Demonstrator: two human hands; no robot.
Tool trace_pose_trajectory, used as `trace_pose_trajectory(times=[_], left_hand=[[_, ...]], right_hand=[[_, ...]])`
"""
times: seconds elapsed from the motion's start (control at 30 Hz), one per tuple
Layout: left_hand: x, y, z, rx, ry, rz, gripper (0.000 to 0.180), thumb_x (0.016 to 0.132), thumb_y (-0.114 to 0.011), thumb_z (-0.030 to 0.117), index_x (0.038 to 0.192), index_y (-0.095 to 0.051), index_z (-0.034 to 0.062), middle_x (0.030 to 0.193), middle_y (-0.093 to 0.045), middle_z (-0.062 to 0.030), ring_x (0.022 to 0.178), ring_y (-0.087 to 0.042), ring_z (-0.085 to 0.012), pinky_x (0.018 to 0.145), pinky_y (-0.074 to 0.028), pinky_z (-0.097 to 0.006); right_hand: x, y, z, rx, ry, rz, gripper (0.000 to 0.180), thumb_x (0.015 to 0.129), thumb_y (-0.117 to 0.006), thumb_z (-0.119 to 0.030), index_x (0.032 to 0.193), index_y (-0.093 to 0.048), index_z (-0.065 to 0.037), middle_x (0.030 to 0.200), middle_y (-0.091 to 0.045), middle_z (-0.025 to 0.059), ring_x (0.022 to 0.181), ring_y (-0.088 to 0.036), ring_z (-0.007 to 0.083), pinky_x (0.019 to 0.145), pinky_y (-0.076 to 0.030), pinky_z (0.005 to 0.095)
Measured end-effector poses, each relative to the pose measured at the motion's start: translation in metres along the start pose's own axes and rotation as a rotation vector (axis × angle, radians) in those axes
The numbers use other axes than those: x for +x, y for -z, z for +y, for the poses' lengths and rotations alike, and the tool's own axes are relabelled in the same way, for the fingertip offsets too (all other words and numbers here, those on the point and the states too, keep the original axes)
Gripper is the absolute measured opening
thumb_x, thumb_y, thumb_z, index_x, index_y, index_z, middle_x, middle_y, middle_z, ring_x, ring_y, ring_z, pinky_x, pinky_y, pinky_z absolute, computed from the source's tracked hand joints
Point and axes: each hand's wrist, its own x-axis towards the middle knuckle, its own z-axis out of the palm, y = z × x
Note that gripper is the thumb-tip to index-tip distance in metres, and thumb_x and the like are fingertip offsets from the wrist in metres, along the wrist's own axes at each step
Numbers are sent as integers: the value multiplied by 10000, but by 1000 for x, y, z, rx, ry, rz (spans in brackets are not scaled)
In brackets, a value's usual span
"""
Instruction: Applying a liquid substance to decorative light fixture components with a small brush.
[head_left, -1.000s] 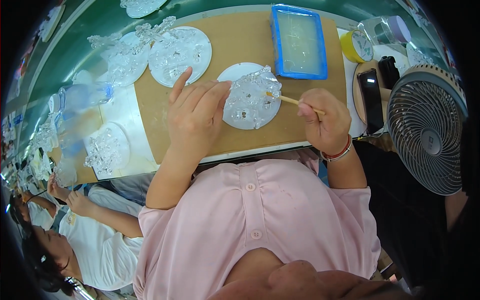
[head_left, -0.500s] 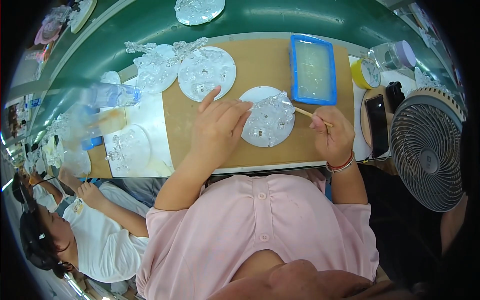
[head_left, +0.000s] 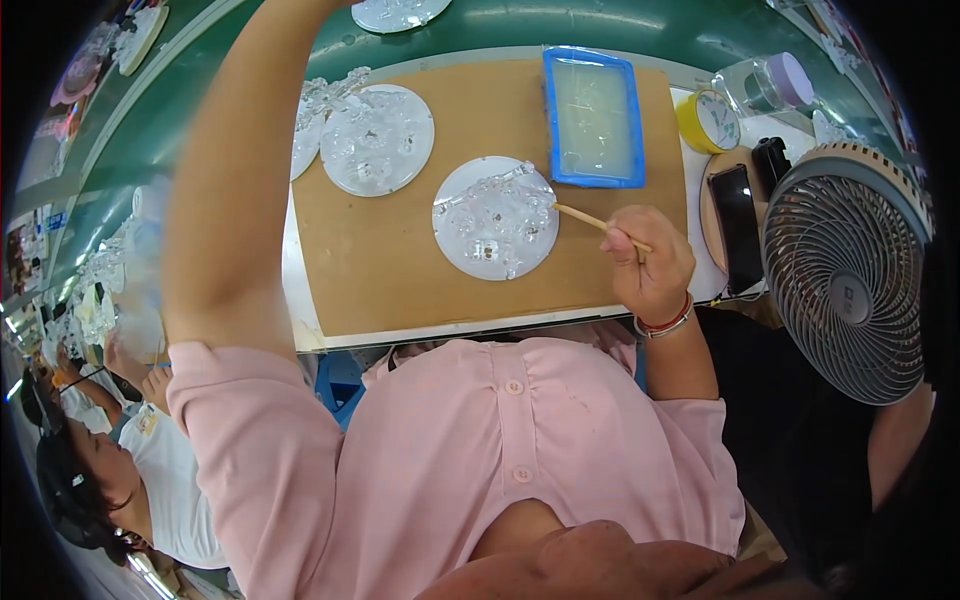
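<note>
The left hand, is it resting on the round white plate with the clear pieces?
No, the left arm is raised out past the top edge, and only the stick in the right hand reaches the plate.

phone [head_left: 738, 226]: black dark screen, just left of fan [head_left: 850, 270] | yellow tape roll [head_left: 707, 120]: above-left of fan

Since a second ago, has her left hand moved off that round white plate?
Yes. The left arm has lifted away from the round white plate, reaching up past the brown board; the hand itself is out of view.
</note>
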Motion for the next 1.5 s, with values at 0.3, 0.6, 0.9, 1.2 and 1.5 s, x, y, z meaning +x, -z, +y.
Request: trace_pose_trajectory(times=[0.3, 0.6, 0.9, 1.2, 1.5], left_hand=[[38, -14, 24, 12, -145, -187, 278, 846, -622, 249, 1037, -631, 47, 1012, -653, -220, 970, -609, -385, 822, -472, -468], [-20, 34, 82, -7, -351, -234, 207, 838, -616, 232, 931, -673, 56, 859, -674, -187, 846, -637, -365, 751, -492, -454], [-79, 27, 99, 158, -431, -177, 146, 872, -580, 198, 865, -610, 55, 725, -652, -168, 739, -657, -336, 657, -500, -460], [-95, 20, 99, 133, -405, -201, 137, 844, -598, 150, 906, -604, 28, 731, -652, -155, 710, -656, -333, 636, -510, -427], [-191, 24, 104, -461, -404, 196, 337, 773, -744, 157, 1077, -631, 65, 992, -654, -95, 888, -624, -282, 744, -504, -361]], right_hand=[[-4, 35, -5, 15, -53, 184, 95, 937, -546, -64, 916, -554, 29, 758, -599, 142, 613, -579, 182, 559, -464, 266], [17, 22, 24, -53, -142, 228, 117, 935, -582, -72, 935, -556, 42, 793, -619, 105, 632, -566, 95, 577, -461, 216], [24, 17, 23, -114, -190, 188, 117, 927, -610, -90, 914, -577, 21, 682, -627, 58, 575, -557, 69, 544, -437, 190], [31, 15, 29, 187, -473, 299, 133, 952, -578, -124, 901, -551, -4, 700, -637, 84, 511, -512, 67, 478, -395, 183], [-7, 22, 16, 351, -380, 484, 138, 982, -504, -136, 933, -488, -8, 743, -611, 148, 514, -514, 123, 488, -421, 223]])
